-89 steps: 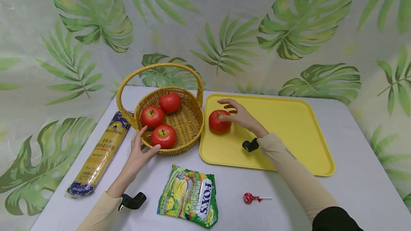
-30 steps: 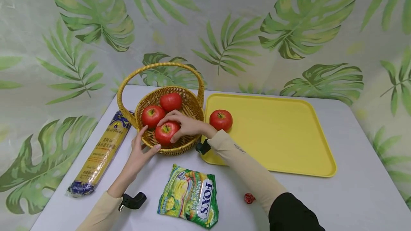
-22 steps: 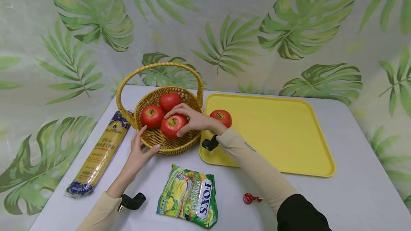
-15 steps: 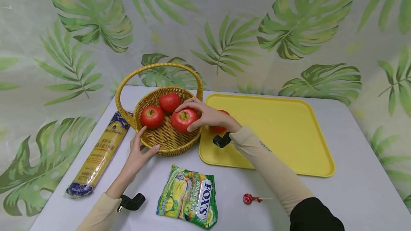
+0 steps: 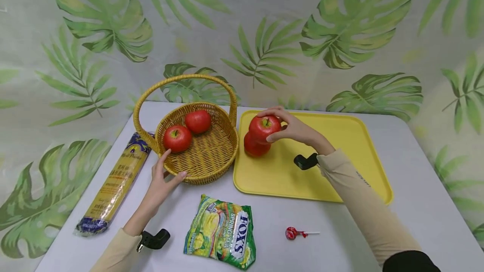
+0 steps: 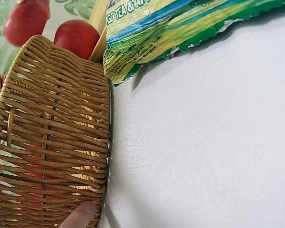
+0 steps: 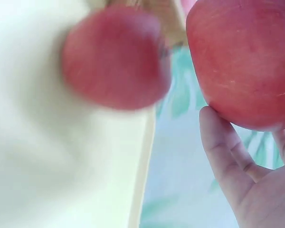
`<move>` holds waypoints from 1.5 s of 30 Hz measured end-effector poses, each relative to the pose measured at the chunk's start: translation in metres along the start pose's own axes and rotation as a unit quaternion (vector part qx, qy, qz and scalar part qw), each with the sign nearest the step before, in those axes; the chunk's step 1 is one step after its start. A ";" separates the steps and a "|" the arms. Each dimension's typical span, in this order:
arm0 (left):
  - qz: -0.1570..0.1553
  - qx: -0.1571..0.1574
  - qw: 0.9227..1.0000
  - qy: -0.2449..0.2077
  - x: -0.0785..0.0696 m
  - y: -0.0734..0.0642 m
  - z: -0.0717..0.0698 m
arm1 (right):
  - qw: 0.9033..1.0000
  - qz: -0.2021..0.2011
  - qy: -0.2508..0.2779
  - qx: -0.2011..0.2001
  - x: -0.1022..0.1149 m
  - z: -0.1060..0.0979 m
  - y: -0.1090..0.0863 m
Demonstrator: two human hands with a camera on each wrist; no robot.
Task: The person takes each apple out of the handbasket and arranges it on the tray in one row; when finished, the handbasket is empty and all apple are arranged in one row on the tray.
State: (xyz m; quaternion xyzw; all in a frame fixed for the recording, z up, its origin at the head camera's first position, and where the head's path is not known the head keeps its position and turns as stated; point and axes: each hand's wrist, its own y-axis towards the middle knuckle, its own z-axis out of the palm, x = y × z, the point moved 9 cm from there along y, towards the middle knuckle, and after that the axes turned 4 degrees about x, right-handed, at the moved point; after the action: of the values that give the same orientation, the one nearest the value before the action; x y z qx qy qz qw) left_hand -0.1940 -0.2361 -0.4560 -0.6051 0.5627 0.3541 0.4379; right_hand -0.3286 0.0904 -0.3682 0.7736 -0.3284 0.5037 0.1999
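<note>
My right hand holds a red apple between thumb and fingers, above the left part of the yellow tray. In the head view this apple partly overlaps another apple resting on the tray; the right wrist view shows the held apple apart from the tray apple. My left hand, fingers spread, touches the near left side of the wicker basket. One fingertip lies against its outer wall in the left wrist view. Two apples, one nearer and one farther, sit inside.
A spaghetti packet lies left of the basket. A green candy bag lies in front of the basket, with a red lollipop to its right. The basket's tall handle arches over its opening. A leaf-patterned cloth hangs behind the table.
My right hand released one apple on the tray, reached into the basket, took its nearest apple and carried it right, over the tray. The left hand has stayed at the basket.
</note>
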 end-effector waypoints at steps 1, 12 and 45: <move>-0.001 0.001 1.000 0.000 0.000 0.000 0.000 | 1.000 0.004 0.003 -0.008 -0.005 -0.007 -0.007; -0.007 0.003 1.000 0.000 -0.001 -0.001 -0.001 | 0.995 0.065 -0.015 -0.079 -0.059 -0.047 -0.062; 0.003 0.002 1.000 -0.008 0.001 0.000 0.000 | 0.992 0.074 -0.085 -0.054 -0.084 -0.014 -0.070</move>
State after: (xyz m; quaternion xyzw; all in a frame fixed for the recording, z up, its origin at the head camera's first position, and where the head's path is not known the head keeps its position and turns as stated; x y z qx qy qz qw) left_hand -0.1936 -0.2362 -0.4569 -0.5993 0.5617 0.3592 0.4431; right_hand -0.3109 0.1743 -0.4378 0.7749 -0.4275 0.4313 0.1752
